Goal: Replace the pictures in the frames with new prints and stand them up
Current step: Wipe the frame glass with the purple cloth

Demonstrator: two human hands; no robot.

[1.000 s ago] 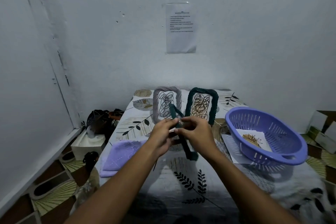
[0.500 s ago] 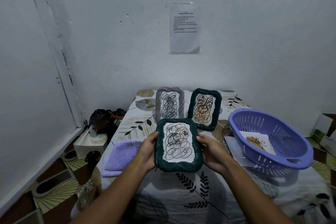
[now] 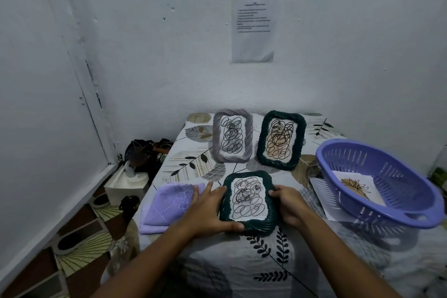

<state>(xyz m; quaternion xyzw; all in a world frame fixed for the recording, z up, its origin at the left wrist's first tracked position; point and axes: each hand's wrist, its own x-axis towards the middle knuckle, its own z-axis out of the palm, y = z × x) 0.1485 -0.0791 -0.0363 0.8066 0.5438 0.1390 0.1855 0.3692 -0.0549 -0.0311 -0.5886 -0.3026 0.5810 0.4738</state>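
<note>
A: Items, left to right?

B: A soft, folded lilac cloth lies on the leaf-print tablecloth. The left hand holds the left edge of a dark green frame, fingers nearly straight behind the rim, thumb hooked under the near corner. The right hand grips the right edge, fingers curled round it. Behind stand a grey frame and a second green frame. At the right sits a perforated purple plastic basket holding a print.

A: Frame construction?

B: Rectangular, rounded corners, ribbed woven-look rim, scribble print inside.

A: Change from half a second ago?

B: The frame is lower, near the tablecloth.

A: Orientation?

B: Picture faces the person; long axis runs top to bottom, tilted back.
</note>
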